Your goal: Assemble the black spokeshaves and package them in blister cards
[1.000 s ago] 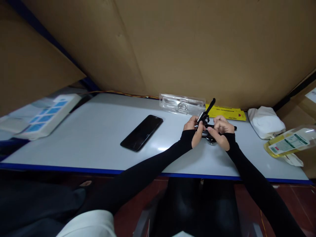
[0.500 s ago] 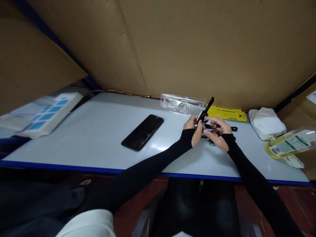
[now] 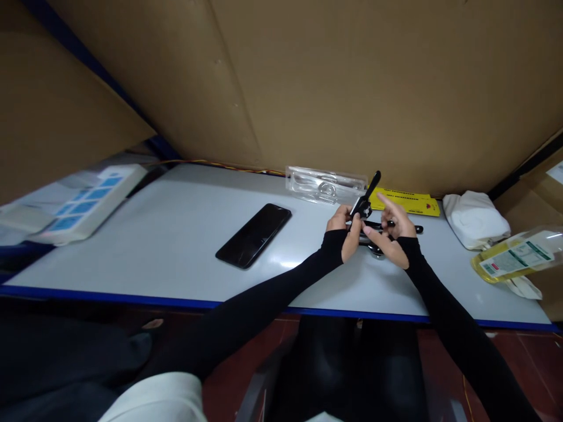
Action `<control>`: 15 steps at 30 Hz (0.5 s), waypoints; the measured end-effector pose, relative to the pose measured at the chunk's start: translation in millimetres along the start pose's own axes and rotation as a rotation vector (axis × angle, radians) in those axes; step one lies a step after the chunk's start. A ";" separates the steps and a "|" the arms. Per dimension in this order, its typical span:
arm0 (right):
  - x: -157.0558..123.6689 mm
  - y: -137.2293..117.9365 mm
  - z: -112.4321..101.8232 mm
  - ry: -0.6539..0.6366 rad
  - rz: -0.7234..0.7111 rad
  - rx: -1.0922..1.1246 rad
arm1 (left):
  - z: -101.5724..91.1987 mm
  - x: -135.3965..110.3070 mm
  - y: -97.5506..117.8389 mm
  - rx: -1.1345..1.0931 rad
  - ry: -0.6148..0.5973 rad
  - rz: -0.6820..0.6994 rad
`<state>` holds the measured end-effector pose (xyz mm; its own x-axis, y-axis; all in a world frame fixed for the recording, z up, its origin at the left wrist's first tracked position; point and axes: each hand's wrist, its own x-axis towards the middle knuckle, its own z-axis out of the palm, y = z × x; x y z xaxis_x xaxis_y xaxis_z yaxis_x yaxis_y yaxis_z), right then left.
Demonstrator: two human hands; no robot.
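My left hand (image 3: 345, 230) is closed round the lower part of a small black tool (image 3: 366, 196) whose black handle sticks up and to the right. My right hand (image 3: 390, 232) sits right beside it, index finger stretched out, thumb and other fingers curled near the tool's base. Under both hands another black and metal piece (image 3: 373, 249) lies on the white table (image 3: 176, 246), partly hidden. Both arms wear black sleeves.
A black phone (image 3: 254, 235) lies left of the hands. Behind them are a clear plastic blister pack (image 3: 325, 184) and a yellow card (image 3: 407, 201). A white cloth bundle (image 3: 475, 219) and a plastic bag with yellow liquid (image 3: 512, 255) sit at right. Cardboard walls stand behind.
My right hand's fingers have shifted, the index finger now pointing out. The black tool stays upright in my left hand. The view shifted slightly.
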<state>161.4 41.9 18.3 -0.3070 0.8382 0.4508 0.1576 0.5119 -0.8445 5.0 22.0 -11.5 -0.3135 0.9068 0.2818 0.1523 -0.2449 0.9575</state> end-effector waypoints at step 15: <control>-2.0 2.1 2.4 -0.028 -0.024 -0.045 | 1.0 -2.1 -3.4 -0.013 -0.004 -0.010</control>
<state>160.0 40.9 14.9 -0.3372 0.8204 0.4617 0.1922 0.5401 -0.8194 6.1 21.3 -15.4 -0.3117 0.9104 0.2720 0.1374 -0.2401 0.9610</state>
